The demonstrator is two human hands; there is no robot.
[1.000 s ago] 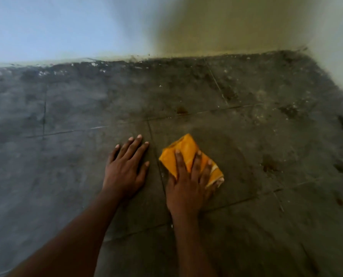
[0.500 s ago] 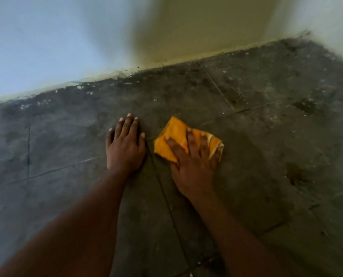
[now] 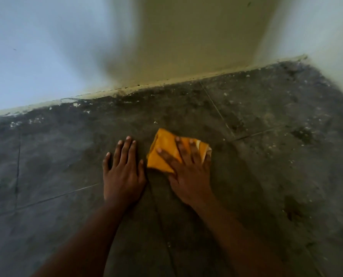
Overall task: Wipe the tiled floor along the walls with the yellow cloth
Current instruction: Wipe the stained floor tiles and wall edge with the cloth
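No text, label, brand, number or sign can be read anywhere in the frame, not on the cloth (image 3: 167,150), walls or floor.

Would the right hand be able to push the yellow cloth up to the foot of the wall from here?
Probably yes: the right hand presses the yellow cloth flat, and only bare, speckled floor lies before the wall.

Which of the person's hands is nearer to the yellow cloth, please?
Right. The right hand presses flat on the yellow cloth; the left hand rests on the tiled floor just beside it, not touching.
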